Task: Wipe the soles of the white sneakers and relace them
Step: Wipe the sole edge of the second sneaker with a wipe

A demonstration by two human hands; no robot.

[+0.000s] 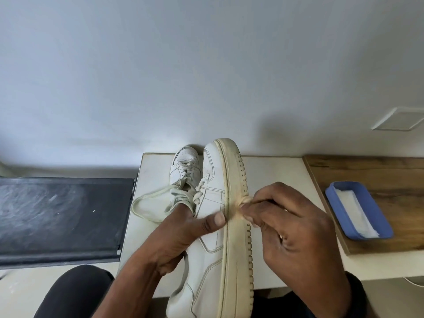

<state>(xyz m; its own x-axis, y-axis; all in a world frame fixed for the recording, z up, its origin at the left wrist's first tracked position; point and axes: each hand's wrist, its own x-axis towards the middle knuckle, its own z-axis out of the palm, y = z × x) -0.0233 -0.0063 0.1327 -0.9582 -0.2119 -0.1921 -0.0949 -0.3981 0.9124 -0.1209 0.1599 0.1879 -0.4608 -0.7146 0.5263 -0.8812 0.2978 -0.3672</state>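
1. So, we sit at a small white table [275, 171] pushed against a plain pale grey wall [183, 65]; a white plate [399, 119] is set into that wall at the far right.
2. Our left hand [183, 230] grips one white sneaker [215, 255] round its upper, thumb pressed flat on the side panel, holding it tipped on its side above the table's near edge, with the toe pointing toward the wall.
3. Its yellowed sole edge [236, 226] faces up and to the right, the ridged tread along its right side.
4. Our right hand [293, 228] pinches a small bunched yellowish cloth [243, 203] between thumb and fingertips and presses it against that sole edge, about midway along the shoe.
5. The second sneaker [184, 166] stands upright on the table by the wall, just left of the held shoe's toe, and a loose lace [146, 198] loops across the tabletop to its left.
6. To the right, a wooden board [367, 173] meets the table and carries a blue tray [339, 203] holding white wipes [353, 210].
7. To the left lies a dusty black surface [57, 216], lower than the table.
8. Our knee [75, 292] in dark trousers shows at the bottom left.
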